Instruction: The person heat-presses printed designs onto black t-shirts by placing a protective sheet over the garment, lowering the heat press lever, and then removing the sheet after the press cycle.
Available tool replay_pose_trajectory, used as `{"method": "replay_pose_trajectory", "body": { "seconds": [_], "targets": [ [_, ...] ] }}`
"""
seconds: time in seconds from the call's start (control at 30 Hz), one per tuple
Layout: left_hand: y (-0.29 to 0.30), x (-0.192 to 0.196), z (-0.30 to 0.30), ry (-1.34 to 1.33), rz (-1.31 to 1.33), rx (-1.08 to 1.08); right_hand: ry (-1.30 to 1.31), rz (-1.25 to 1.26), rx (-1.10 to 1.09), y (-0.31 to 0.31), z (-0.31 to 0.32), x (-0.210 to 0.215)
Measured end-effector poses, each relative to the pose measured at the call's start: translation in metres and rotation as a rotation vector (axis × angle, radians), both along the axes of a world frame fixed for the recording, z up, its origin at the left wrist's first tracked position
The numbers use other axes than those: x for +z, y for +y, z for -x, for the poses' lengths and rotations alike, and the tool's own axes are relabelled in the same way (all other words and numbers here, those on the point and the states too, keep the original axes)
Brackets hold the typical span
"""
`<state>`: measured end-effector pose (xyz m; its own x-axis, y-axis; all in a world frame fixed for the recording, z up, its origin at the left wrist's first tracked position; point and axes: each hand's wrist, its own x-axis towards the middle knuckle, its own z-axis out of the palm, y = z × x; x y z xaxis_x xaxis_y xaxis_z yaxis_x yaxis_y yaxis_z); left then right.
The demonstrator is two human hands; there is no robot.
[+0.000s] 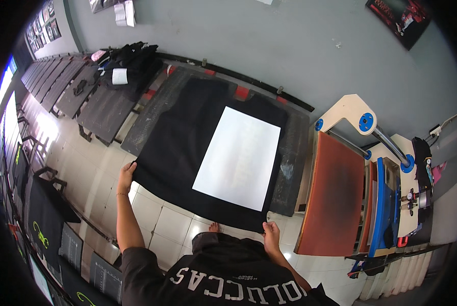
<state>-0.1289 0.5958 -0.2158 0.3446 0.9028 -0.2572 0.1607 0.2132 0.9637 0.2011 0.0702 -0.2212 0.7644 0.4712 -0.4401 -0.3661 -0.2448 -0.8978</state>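
Note:
A black garment (170, 148), seemingly a T-shirt, lies spread over a dark board (290, 178), with its near edge hanging past the board toward me. On its right part rests a white rectangular sheet (238, 158), slightly turned; faint marks show through it. My left hand (127, 176) pinches the garment's near left corner. At the near right corner, my right hand (271, 233) grips the hem between thumb and fingers. Between my hands the near edge is drawn out and sags a little.
Right of the board stands a heat press with a reddish-brown plate (333, 199) and a cream arm (348, 112). Dark clothes (131, 61) are piled on boards at the far left. A grey wall (269, 46) rises behind. Black printed pieces (47, 224) lie at the left.

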Motion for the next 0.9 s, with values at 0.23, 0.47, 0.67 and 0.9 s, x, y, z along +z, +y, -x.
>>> {"method": "replay_pose_trajectory", "body": {
  "seconds": [0.23, 0.47, 0.67, 0.9],
  "targets": [
    [0.098, 0.154, -0.183, -0.339, -0.241, -0.105, -0.11, -0.448, -0.186, 0.137, -0.169, 0.121],
    [0.146, 0.304, -0.244, -0.682, -0.253, -0.04, -0.371, -0.854, -0.253, 0.173, -0.239, 0.299],
    [0.075, 0.322, -0.176, -0.681, -0.249, -0.07, -0.46, -0.867, -0.275, 0.126, -0.162, 0.312],
    [0.029, 0.192, -0.079, -0.319, -0.16, -0.012, -0.402, -0.497, -0.265, 0.071, -0.075, 0.195]
  ]
}}
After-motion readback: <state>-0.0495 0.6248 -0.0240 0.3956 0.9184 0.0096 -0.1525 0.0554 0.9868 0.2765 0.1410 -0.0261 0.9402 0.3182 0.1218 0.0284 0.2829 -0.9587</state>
